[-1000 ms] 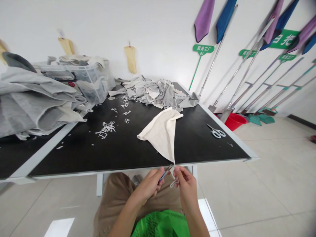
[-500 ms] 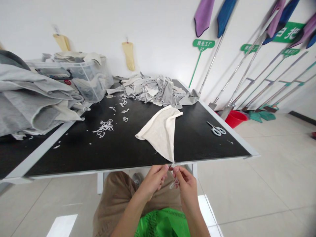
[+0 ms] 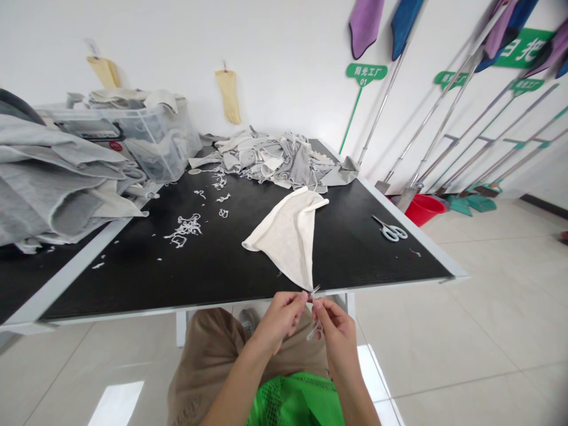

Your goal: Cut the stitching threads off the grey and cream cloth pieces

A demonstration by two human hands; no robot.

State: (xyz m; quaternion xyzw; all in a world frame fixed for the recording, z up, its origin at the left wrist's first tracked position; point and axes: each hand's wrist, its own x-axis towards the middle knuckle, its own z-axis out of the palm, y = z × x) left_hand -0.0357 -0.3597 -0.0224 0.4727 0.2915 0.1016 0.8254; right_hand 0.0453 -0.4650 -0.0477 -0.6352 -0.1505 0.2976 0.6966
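A cream cloth (image 3: 287,234) lies on the black table (image 3: 222,266), and its near corner is drawn to a point over the front edge. My left hand (image 3: 278,319) is closed in a pinch right at that corner. My right hand (image 3: 336,326) is also closed, touching the same corner from the right. It holds a thin pale loop (image 3: 313,331) that I cannot make out. Small grey tips (image 3: 315,290) show between my fingertips. Both hands are just below the table's front edge, above my lap.
Scissors (image 3: 390,229) lie on the table's right side. White trimmings (image 3: 184,228) are scattered at the left. A heap of grey and cream cloths (image 3: 275,160) lies at the back, with a clear bin (image 3: 146,139) and folded grey fabric (image 3: 53,177) to the left. Mops (image 3: 444,112) and a red bucket (image 3: 423,208) stand along the right wall.
My hands have risen slightly and closed in on the cloth's corner. The blue-handled thing seen in my left hand a second ago no longer shows.
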